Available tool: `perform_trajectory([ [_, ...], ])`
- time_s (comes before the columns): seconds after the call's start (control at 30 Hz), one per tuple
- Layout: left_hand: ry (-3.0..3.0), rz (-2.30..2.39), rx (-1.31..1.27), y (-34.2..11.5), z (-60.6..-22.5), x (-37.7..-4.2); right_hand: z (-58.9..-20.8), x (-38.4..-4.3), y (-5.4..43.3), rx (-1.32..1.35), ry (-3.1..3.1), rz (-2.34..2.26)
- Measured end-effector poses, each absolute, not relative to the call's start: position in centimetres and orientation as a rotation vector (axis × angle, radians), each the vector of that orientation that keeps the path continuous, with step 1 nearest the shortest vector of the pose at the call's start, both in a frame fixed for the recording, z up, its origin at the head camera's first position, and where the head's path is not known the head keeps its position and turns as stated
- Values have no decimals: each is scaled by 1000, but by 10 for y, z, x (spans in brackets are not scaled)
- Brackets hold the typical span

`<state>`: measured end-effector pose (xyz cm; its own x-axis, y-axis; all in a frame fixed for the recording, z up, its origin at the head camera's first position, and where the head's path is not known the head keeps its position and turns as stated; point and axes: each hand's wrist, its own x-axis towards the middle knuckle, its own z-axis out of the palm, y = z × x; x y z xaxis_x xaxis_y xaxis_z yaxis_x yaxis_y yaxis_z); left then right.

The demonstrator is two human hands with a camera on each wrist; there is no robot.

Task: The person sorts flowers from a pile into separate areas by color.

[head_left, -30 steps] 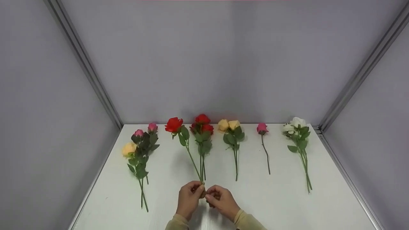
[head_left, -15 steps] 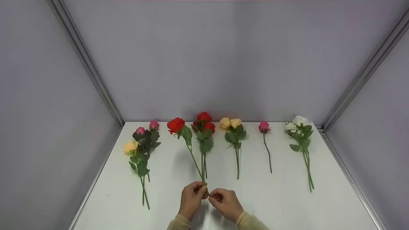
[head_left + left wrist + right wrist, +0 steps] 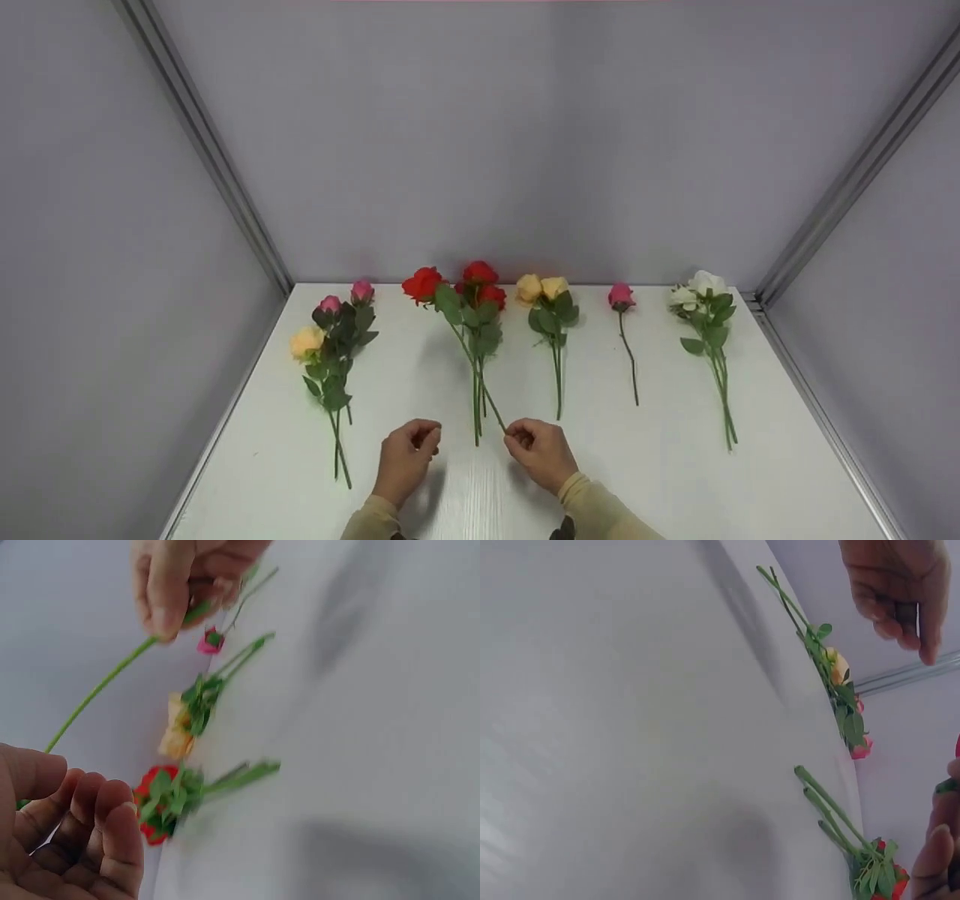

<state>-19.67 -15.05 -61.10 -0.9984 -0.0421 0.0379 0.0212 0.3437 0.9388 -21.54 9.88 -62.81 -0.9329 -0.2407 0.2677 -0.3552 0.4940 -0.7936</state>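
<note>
My right hand (image 3: 541,454) pinches the lower end of a red rose (image 3: 422,285) between thumb and fingers. Its green stem (image 3: 97,690) slants up and left from the fingertips, with the bloom at the far left end. In the head view this stem crosses over several red roses (image 3: 492,297) lying on the white table. To the left, my left hand (image 3: 407,459) is apart from the stem's lower end. Loosely bent and holding nothing, its fingers (image 3: 120,847) show large in the left wrist view.
Two pink roses (image 3: 362,291) and a peach rose (image 3: 306,343) lie at the left. Right of the red ones are peach roses (image 3: 529,289), a single pink rose (image 3: 621,296) and white roses (image 3: 707,283). Grey panels (image 3: 480,142) enclose the table's back and sides.
My left hand has let go of the red rose's stem and moved left. The right hand now has the stem, its lower end shifted right and its bloom slightly right.
</note>
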Motion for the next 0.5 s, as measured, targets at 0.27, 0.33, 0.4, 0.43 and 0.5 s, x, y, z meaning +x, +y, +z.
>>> perform_trajectory([
  [0.27,-2626,-1162,167,-212,-616,-201,-634,-239,99,374,-2660,1343],
  [0.33,-2640,-1109,248,-228,-620,-203,-636,-244,96,340,-2677,1353],
  [0.4,-2658,-1082,335,-244,-626,-205,-638,-249,94,312,-2696,1353],
  [0.43,-2667,-1074,375,-251,-629,-205,-639,-251,92,301,-2705,1348],
  [0.5,-2695,-1063,466,-264,-634,-206,-641,-255,89,266,-2725,1347],
])
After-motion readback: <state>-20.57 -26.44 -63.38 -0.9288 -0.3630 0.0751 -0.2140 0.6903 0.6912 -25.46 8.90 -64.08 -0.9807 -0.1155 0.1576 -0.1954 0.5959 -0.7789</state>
